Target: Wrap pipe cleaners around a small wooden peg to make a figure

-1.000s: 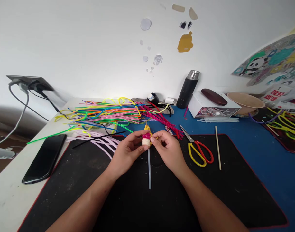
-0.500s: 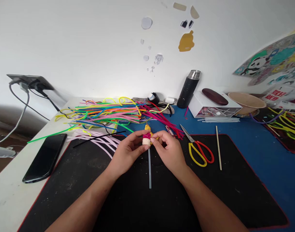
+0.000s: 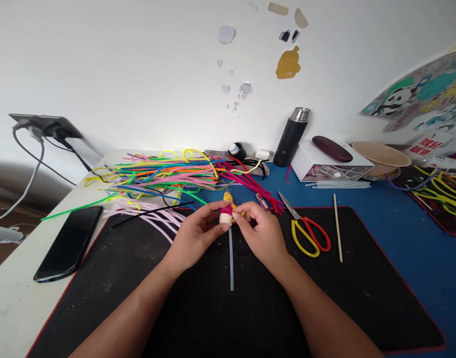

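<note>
Both hands meet over the black mat on a small pipe-cleaner figure, coiled in yellow, pink and white around a clear stick that points back toward me. My left hand pinches the white and pink coils from the left. My right hand grips the same figure from the right with its fingertips. The yellow top of the figure sticks out above the fingers.
A heap of coloured pipe cleaners lies behind the hands. Scissors with yellow and red handles and a wooden stick lie to the right, a black phone to the left. A dark flask, a white box and a bowl stand at the back.
</note>
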Tool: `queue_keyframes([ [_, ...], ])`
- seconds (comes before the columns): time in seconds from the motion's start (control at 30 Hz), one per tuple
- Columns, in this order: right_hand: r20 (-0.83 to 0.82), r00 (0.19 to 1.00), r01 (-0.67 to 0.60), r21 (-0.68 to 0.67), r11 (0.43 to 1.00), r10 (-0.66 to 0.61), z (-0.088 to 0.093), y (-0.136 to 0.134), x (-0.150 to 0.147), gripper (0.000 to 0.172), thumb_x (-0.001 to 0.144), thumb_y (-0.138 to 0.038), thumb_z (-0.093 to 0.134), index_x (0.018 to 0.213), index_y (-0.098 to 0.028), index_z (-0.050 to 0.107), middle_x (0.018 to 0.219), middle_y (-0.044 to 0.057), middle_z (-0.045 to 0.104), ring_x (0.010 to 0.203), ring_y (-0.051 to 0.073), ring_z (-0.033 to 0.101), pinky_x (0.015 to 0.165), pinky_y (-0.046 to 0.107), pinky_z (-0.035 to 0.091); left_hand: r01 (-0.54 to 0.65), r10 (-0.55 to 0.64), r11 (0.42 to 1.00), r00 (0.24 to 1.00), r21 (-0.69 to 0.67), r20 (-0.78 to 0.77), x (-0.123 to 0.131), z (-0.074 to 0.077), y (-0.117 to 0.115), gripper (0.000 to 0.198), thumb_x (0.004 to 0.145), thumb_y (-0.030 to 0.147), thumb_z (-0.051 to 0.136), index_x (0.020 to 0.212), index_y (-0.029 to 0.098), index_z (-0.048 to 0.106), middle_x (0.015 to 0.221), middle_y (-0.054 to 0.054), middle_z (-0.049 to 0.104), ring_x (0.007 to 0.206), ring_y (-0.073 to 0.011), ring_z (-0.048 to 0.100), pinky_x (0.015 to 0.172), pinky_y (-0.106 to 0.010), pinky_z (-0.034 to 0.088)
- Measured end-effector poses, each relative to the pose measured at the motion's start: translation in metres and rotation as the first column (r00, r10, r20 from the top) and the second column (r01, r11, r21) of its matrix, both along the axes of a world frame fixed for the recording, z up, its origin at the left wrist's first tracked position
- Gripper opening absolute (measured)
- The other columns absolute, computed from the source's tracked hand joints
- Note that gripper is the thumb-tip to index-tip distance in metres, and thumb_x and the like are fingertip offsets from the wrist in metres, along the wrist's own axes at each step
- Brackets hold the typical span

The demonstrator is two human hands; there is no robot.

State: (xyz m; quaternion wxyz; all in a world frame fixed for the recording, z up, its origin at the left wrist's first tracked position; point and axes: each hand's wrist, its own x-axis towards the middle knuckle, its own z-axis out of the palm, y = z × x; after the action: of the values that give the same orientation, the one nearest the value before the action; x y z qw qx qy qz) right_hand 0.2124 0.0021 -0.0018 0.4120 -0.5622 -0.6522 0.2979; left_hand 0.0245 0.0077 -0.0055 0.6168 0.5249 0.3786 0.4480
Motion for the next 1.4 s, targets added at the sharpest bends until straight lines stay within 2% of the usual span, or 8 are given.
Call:
queue_keyframes([
  [0.43,0.080,0.997,0.002,0.120,0.993,-0.012,-0.0007,0.0005,0.0018,0.012,0.098,-0.029,0.063,0.091,-0.022,0.070,0.061,-0.006,0.053,0.053,0.012,0.050,0.056,0.025,0.039,0.026,-0.025,0.999,0.999,-0.035,0.023,-0.0023,0.0004,0.0009,0.048,0.086,0.029,0.085,0.131,0.022,0.071,0.136,-0.010,0.074,0.124,-0.0277,0.069,0.112,-0.043,0.052],
  [0.63,0.181,0.984,-0.043,0.214,0.976,0.003,-0.0027,0.0007,0.0042,0.012,0.100,-0.027,0.063,0.094,-0.022,0.072,0.066,-0.003,0.064,0.056,0.013,0.058,0.059,0.025,0.040,0.033,-0.029,0.997,0.998,-0.068,0.052,-0.0036,-0.0012,0.0029,0.049,0.084,0.028,0.087,0.130,0.022,0.072,0.133,-0.009,0.076,0.124,-0.0283,0.069,0.112,-0.043,0.051],
  [0.8,0.254,0.967,-0.072,0.270,0.960,0.001,-0.0029,0.0020,0.0056,0.014,0.102,-0.027,0.062,0.093,-0.022,0.072,0.065,-0.002,0.068,0.053,0.013,0.058,0.058,0.026,0.038,0.037,-0.032,0.995,0.998,-0.093,0.057,-0.0053,-0.0014,0.0038,0.050,0.082,0.028,0.089,0.129,0.022,0.073,0.133,-0.010,0.076,0.125,-0.0295,0.069,0.111,-0.043,0.052],
  [1.23,0.344,0.939,-0.111,0.287,0.951,0.006,-0.0016,0.0020,0.0072,0.015,0.105,-0.026,0.061,0.094,-0.023,0.072,0.082,0.000,0.080,0.067,0.017,0.071,0.064,0.029,0.041,0.057,-0.050,0.991,0.997,-0.117,0.057,-0.0060,0.0012,0.0043,0.051,0.080,0.028,0.090,0.127,0.020,0.075,0.130,-0.011,0.077,0.123,-0.0296,0.070,0.112,-0.045,0.051],
  [1.4,0.371,0.928,-0.110,0.279,0.954,-0.002,-0.0028,0.0024,0.0071,0.014,0.105,-0.027,0.061,0.096,-0.024,0.072,0.087,0.000,0.082,0.074,0.019,0.075,0.067,0.030,0.041,0.052,-0.041,0.989,0.996,-0.139,0.078,-0.0063,0.0017,0.0048,0.051,0.078,0.027,0.092,0.125,0.021,0.076,0.127,-0.011,0.078,0.121,-0.0297,0.071,0.107,-0.043,0.054],
])
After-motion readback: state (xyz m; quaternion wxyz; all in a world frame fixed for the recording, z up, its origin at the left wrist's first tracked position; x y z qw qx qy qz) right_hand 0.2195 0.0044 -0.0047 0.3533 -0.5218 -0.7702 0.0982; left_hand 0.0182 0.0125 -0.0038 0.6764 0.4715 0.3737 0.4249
